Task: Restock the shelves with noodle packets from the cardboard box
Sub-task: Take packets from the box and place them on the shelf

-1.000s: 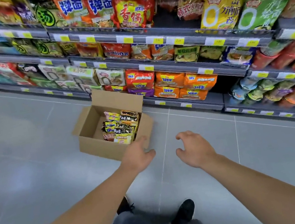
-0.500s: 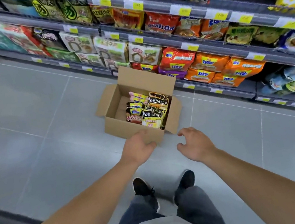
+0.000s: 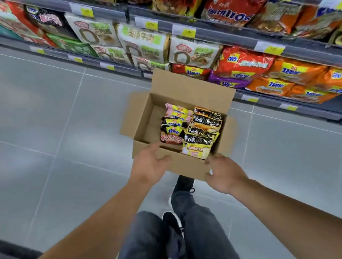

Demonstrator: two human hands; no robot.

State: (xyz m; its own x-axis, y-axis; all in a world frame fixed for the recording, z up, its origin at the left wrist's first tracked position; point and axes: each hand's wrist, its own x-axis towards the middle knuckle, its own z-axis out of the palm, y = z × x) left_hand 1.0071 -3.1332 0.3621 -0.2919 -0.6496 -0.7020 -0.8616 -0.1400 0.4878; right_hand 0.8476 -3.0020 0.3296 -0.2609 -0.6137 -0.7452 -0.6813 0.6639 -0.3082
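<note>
Open cardboard box of noodle packets on floor; left hand, right hand loosely spread at near wall, gripping nothing.

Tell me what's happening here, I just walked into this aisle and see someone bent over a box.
A person is reaching down with both hands to an open cardboard box on the floor in front of the noodle shelves. The left hand is at the box's near wall and the right hand at its near corner. The box holds noodle packets filling its right part; none is in hand yet, so restocking has not started.
</note>
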